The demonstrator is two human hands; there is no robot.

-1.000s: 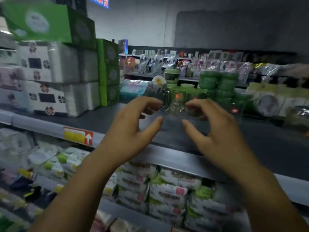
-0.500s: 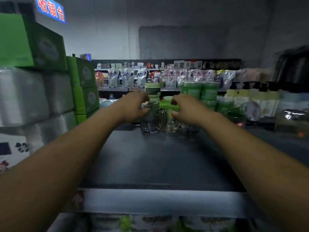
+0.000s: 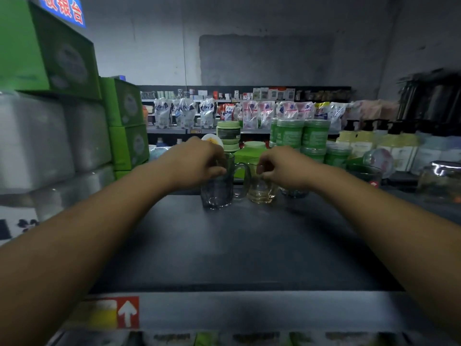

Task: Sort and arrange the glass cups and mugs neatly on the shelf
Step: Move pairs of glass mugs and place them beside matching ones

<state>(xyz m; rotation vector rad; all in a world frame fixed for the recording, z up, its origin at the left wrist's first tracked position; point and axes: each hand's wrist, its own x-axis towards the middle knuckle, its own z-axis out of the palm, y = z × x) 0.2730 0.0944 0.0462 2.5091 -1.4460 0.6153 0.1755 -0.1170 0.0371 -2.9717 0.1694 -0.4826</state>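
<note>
**Two hands hold a glass mug and a glass cup side by side at the back of a shop shelf**

Nearest the viewer runs the grey front rail (image 3: 249, 310) of the shelf, with a yellow and red arrow label (image 3: 109, 313) at its left. Beyond it the dark shelf (image 3: 237, 245) lies bare, and both forearms reach across it.

The left hand (image 3: 197, 162) curls its fingers over the rim of a tall smoky glass mug (image 3: 218, 193), gripping it. The mug stands upright on the shelf. Its handle (image 3: 240, 179) points right, nearly touching a shorter clear glass cup (image 3: 262, 192). The right hand (image 3: 284, 167) pinches that cup at its rim. A third glass (image 3: 295, 193) stands just behind, mostly hidden under the right wrist.

The step in hand looks like lining the two up. To do it well, the mug likely wants its handle turned clear of the cup, and both bases kept flat, so glass does not knock glass.

Open room lies toward the viewer. Green boxes (image 3: 127, 126) and wrapped white packs (image 3: 50, 141) wall the left side. Green-lidded jars (image 3: 301, 133) crowd close behind the glasses, and pump bottles (image 3: 374, 143) line the right.
</note>
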